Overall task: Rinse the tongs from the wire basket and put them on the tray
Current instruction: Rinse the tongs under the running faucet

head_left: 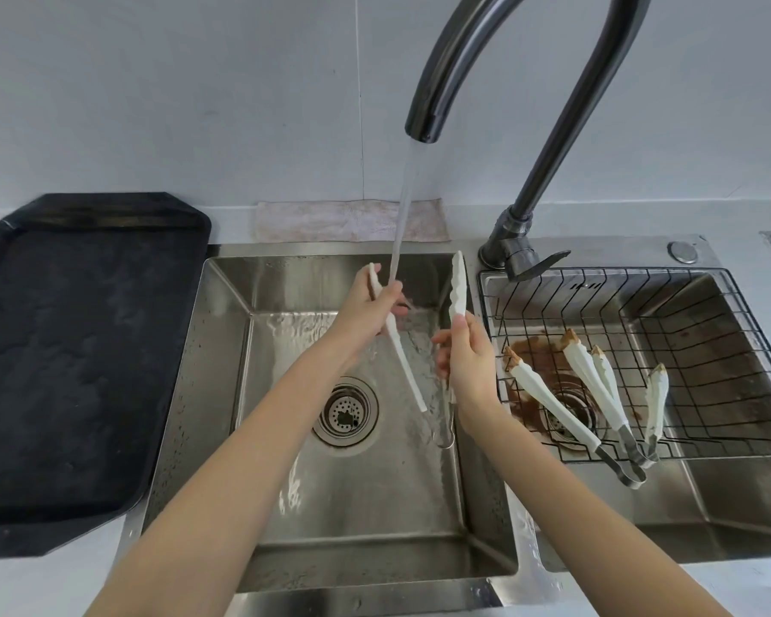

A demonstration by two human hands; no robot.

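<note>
Head view: tongs [400,349] under water.

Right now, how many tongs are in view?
3. One pair of tongs is spread open between the left hand and right hand under the water; two dirty pairs lie in the wire basket.

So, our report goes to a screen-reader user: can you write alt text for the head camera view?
Two bare hands, left hand and right hand, spread a pair of white tongs under the faucet stream over the left sink basin. Sauce-stained tongs wait in the wire basket right; a black tray sits left.
</note>
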